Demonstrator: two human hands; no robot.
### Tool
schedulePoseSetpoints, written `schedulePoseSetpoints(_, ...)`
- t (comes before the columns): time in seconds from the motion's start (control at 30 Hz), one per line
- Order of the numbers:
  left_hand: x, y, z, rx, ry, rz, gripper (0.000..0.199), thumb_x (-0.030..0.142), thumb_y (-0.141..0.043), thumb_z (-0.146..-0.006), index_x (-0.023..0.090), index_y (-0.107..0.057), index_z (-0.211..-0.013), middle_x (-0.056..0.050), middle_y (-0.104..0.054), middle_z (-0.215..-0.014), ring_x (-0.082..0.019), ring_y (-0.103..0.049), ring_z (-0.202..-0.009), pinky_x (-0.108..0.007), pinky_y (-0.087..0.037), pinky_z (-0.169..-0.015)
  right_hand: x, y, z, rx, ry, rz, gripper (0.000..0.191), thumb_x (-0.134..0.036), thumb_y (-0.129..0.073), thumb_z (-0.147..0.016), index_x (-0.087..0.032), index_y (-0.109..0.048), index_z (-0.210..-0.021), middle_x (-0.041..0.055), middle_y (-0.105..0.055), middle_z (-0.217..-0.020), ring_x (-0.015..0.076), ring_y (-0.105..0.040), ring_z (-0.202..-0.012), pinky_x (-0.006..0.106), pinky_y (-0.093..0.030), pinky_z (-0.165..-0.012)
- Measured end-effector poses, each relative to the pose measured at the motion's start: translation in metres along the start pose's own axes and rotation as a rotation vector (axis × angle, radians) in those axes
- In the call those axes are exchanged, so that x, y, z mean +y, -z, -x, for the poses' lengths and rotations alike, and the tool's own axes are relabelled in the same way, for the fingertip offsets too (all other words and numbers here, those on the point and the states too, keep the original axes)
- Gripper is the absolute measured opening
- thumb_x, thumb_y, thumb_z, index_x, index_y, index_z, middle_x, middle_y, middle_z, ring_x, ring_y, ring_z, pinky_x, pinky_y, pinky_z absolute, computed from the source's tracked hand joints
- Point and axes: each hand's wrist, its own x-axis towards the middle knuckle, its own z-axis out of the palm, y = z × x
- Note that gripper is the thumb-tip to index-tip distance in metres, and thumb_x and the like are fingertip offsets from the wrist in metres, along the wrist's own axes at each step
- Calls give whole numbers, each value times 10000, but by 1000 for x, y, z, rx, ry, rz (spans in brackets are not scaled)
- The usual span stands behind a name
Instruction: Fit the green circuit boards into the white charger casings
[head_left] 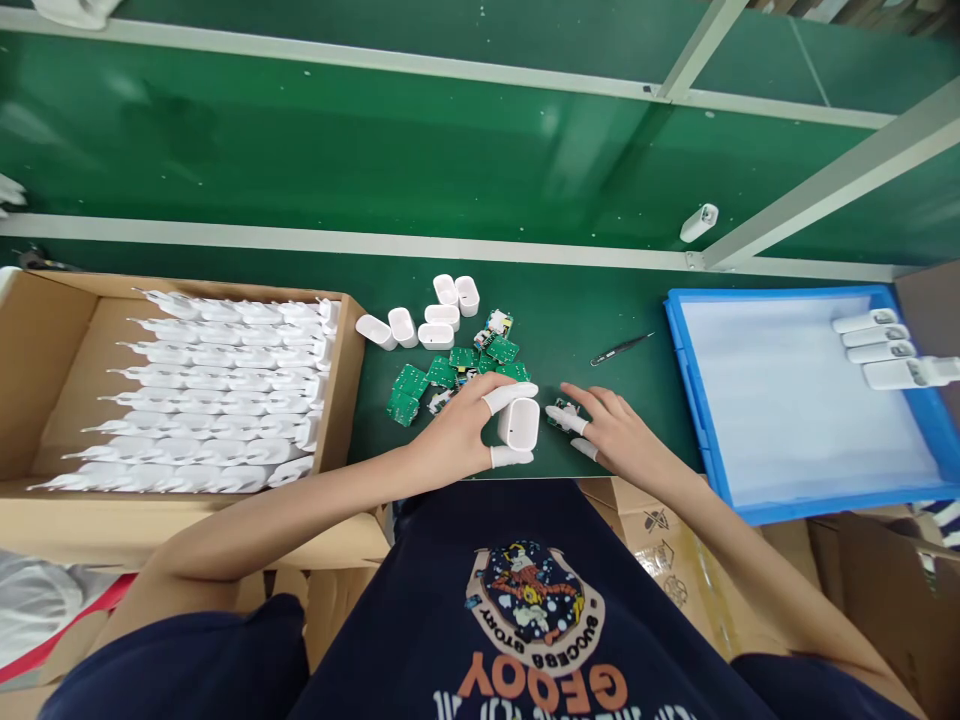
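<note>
My left hand (pixel 469 425), with white finger cots on thumb and forefinger, grips a white plastic housing (pixel 520 425) whose open end faces up toward me. To its right, my right hand (pixel 611 425), also in finger cots, has its fingertips on a small circuit board (pixel 564 412) near the bench's front edge. The fingers partly cover that board. Behind my left hand lies a loose heap of green circuit boards (pixel 411 382). Several more white housings (pixel 437 336) stand or lie just beyond the heap.
On the left, a cardboard box (pixel 341 385) holds rows of white wrapped-looking parts (pixel 225 395). A blue-rimmed tray (pixel 686 380) at right contains several white units (pixel 877 350). Black tweezers (pixel 622 348) lie between boards and tray. One white unit (pixel 699 222) rests by the rear frame bar (pixel 525 250).
</note>
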Motion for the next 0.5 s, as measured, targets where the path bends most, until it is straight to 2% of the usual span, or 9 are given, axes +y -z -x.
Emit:
schedulePoseSetpoints(0.07,-4,-1,1,31,-99,-20,639,407,-740,-741,240,-475,-1297,-99,-542,-1216,-254,-537,-1126,-398,-449,-968,4,1,-6,-43,100,18,411,-85,-561,-833,-199,-598,-1226,109,-396,-1479,363,-405,-1281,513,-438,-972)
schedulePoseSetpoints(0.13,-8,-2,1,54,-171,-32,657,453,-743,-724,243,-480,-1289,-107,-559,-1191,-265,-552,-1099,-426,-453,-951,9,0,-13,-40,175,30,291,-81,-520,-860,-170,-669,-1093,109,-468,-1428,365,-360,-1335,536,-399,-1019)
schedulePoseSetpoints(0.23,-12,-2,2,70,-226,-51,721,537,-761,-664,248,-496,-1269,-112,-588,-1162,-281,-575,-1076,-457,-449,-948,16,-1,-21,-13,232,22,212,-131,-510,-897,-136,-706,-978,147,-582,-1282,354,-396,-1319,530,-387,-1032)
schedulePoseSetpoints(0.4,-13,-1,3,133,-400,-14,728,516,-767,-670,263,-481,-1290,-106,-623,-1154,-256,-603,-1059,-398,-464,-926,21,-3,-23,3,214,77,239,-189,-496,-923,-70,-694,-982,188,-612,-1140,353,-450,-1231,479,-416,-993)
schedulePoseSetpoints(0.5,-14,-1,4,140,-388,48,716,517,-769,-668,277,-493,-1283,-92,-632,-1135,-242,-615,-1034,-370,-468,-911,20,-6,-23,-13,140,54,232,-214,-527,-909,-74,-684,-1007,183,-605,-1086,353,-490,-1139,467,-449,-908)
